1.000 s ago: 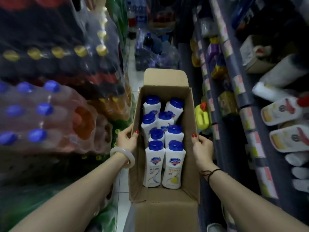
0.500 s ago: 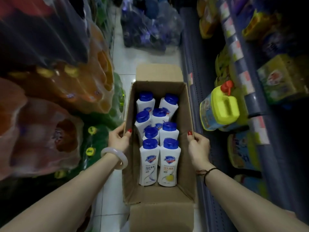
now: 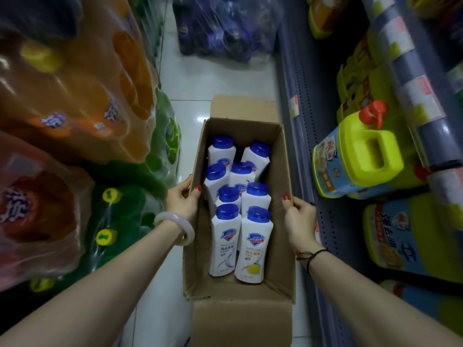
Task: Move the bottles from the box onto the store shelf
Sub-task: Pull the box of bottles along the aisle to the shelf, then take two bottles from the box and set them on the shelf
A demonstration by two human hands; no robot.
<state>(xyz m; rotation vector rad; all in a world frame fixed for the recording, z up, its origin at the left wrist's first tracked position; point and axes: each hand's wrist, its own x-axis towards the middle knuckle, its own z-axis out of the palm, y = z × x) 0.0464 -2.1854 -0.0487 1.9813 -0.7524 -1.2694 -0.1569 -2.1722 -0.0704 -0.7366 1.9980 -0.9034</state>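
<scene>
An open cardboard box (image 3: 280, 259) is held over the aisle floor in the middle of the view. Inside stand several white bottles (image 3: 225, 241) with blue caps, packed toward the left wall. My left hand (image 3: 181, 200) grips the box's left wall, thumb inside the rim. On the opposite side my right hand (image 3: 299, 219) clasps the right wall in the same way. The store shelf (image 3: 298, 136) runs along the right, its grey perforated edge close to the box.
Shrink-wrapped packs of orange and green soft drinks (image 3: 75, 96) are stacked on the left. Yellow-green detergent jugs (image 3: 358, 159) fill the lower right shelf. Wrapped dark bottles (image 3: 225, 26) lie on the white tiled floor (image 3: 220, 78) ahead.
The box has gone down toward the floor with both hands still on its walls. The view has tilted downward, so the upper shelves have left the frame.
</scene>
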